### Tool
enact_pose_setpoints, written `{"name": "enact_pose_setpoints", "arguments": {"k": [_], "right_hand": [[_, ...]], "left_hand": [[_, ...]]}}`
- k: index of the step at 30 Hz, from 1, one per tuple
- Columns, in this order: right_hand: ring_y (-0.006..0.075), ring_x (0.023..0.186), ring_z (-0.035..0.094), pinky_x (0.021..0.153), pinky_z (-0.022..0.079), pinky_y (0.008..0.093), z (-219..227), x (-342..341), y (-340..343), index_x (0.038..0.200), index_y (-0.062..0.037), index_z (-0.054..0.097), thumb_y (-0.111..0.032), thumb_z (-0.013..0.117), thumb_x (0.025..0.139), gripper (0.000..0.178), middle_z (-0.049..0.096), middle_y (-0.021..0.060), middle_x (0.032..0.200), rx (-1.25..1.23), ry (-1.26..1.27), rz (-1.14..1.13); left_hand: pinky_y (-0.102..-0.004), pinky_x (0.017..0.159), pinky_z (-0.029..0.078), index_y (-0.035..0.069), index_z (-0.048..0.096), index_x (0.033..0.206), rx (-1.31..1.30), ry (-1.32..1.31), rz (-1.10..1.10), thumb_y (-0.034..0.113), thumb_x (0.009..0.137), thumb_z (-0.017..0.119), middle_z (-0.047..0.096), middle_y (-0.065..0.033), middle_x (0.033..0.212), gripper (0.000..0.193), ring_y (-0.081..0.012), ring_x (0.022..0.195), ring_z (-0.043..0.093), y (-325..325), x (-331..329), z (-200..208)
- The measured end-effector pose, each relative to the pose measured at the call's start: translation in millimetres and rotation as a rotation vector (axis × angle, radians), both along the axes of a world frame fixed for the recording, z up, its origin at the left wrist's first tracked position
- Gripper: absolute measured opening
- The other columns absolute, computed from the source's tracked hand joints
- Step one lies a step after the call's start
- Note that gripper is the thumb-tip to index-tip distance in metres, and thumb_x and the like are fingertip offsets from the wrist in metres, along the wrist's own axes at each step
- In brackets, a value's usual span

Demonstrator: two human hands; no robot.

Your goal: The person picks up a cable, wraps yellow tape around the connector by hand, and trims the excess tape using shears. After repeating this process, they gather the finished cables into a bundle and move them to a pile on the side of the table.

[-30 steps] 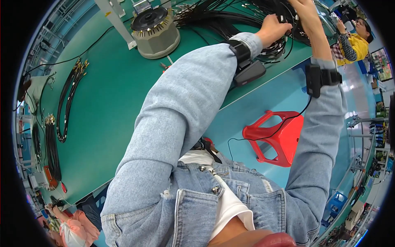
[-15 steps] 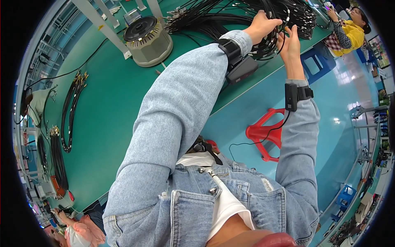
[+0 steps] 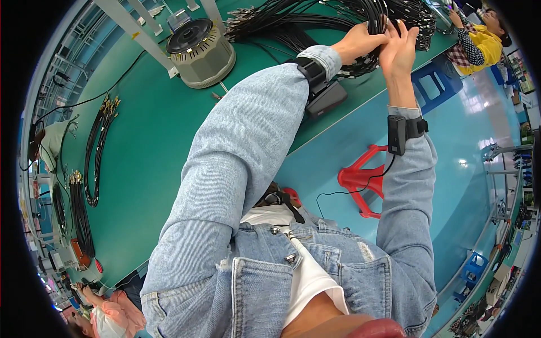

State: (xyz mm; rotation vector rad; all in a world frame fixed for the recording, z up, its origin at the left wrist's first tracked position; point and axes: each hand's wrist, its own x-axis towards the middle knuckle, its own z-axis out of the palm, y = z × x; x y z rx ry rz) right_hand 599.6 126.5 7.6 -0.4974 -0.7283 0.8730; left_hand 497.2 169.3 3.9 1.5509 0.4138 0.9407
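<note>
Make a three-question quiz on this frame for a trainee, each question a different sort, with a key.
1. Multiple choice: what are the left hand and right hand at?
A) a cardboard box
B) a bundle of black cables
C) a glass bottle

2. True or false: the red plastic stool stands on the blue floor.

3. Fill in: the black device strapped at the right wrist is worn over a ____ sleeve.

Key: 1. B; 2. true; 3. light-blue denim
</note>
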Motion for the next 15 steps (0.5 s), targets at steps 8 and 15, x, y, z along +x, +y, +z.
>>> {"name": "enact_pose_setpoints", "arguments": {"k": [8,15], "right_hand": [[0.0168,0.084,0.059,0.068,0.046,0.0292,-49.0,11.3,33.5,0.109,-0.0006,0.046,-0.025,0.038,0.095,0.029,0.057,0.0124,0.097,-0.073,0.048,-0.488],[0.0252,0.078,0.060,0.069,0.047,0.0382,-123.1,7.1,41.4,0.118,-0.0020,0.042,-0.021,0.055,0.084,0.041,0.059,0.0110,0.089,-0.280,-1.298,-0.781]], "left_hand": [[-0.0282,0.050,0.044,-0.003,0.060,0.083,-0.197,0.043,0.050,0.017,0.073,0.060,0.060,-0.0064,0.070,0.022,-0.0128,0.056,0.055,6.0,0.2,2.8],[-0.0270,0.044,0.041,-0.002,0.058,0.072,-0.288,0.012,0.056,0.017,0.073,0.061,0.054,-0.0027,0.057,0.020,-0.0133,0.045,0.051,4.7,-17.9,21.5]]}}
